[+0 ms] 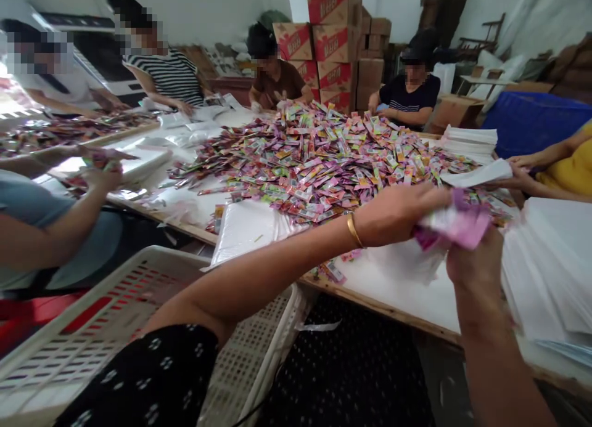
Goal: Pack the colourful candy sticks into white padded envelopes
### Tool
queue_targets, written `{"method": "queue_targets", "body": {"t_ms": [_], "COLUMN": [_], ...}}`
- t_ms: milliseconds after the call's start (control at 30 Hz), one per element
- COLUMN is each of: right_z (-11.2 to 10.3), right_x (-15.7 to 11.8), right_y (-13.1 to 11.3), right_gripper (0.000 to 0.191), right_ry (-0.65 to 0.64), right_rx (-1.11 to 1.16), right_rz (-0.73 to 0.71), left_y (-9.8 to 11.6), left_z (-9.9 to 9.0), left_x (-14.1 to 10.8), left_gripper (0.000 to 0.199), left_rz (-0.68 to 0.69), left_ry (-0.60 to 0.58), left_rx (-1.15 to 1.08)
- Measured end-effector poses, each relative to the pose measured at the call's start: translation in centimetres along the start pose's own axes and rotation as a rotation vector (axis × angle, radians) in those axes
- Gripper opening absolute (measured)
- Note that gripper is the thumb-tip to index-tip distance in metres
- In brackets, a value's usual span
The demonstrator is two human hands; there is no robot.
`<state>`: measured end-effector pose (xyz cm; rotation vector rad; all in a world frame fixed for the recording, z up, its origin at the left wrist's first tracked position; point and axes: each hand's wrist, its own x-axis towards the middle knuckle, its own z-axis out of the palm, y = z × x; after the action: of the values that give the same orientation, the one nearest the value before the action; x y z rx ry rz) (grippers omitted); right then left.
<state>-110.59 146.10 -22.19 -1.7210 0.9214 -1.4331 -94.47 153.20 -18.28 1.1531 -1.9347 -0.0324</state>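
A gold bracelet circles the wrist of my left hand [407, 211], which stretches across the table's near edge. Its fingers are closed on a small bunch of pink and purple packets [462, 220], blurred by motion. From the lower right, my right hand [476, 257] meets the same bunch and grips its lower side; its fingertips are partly hidden. Under both hands lies a white plastic bag [411, 264] on the table. Just beyond them spreads a large heap of small colourful packets [314, 156].
White bags [550, 260] are stacked at the right, and another stack [250, 230] lies left of my arm. A white plastic crate [152, 260] stands below the wooden table edge [379, 310]. Several co-workers sit around the table. Cartons [330, 45] and a blue bin [531, 122] stand behind.
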Motion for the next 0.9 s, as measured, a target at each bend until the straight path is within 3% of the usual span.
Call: {"method": "queue_targets", "body": {"t_ms": [100,200,267,433,567,667,733,833,900], "right_z": [0.2,0.2,0.2,0.8,1.2,1.5,1.7,2.2,2.3], "right_x": [-1.3,-2.0,-2.3,-2.9,-3.0,-2.9,-3.0,-3.2,-3.2], "right_y": [0.6,1.0,1.1,0.9,1.0,1.1,1.1,1.0,0.9], "right_gripper": [0.021,0.029,0.032,0.033,0.036,0.039,0.04,0.037,0.036], "right_ry": [0.041,0.128,0.15,0.152,0.177,0.17,0.15,0.11,0.098], "right_rx": [0.158,0.232,0.273,0.306,0.325,0.401,0.426,0.399,0.36], "right_rz": [0.079,0.206,0.217,0.198,0.205,0.247,0.27,0.253,0.231], "left_y": [-1.4,-2.2,-2.3,-1.8,-0.4,-0.2,-0.9,-2.7,-3.5], "left_z": [2.9,4.4,4.4,3.2,3.1,3.1,3.4,4.6,5.4], "left_x": [-1.8,-3.4,-3.6,-2.4,-2.7,-3.0,-2.8,-2.1,-1.6], "left_gripper": [0.023,0.025,0.031,0.039,0.037,0.047,0.045,0.028,0.02], "left_rz": [0.137,0.095,0.025,-0.075,-0.2,-0.235,-0.217,-0.211,-0.245], "left_ry": [-0.199,-0.193,-0.203,-0.385,-0.33,-0.274,-0.35,-0.578,-0.668], "left_rx": [0.324,0.387,0.279,0.043,0.262,0.38,0.362,0.312,0.3]}}
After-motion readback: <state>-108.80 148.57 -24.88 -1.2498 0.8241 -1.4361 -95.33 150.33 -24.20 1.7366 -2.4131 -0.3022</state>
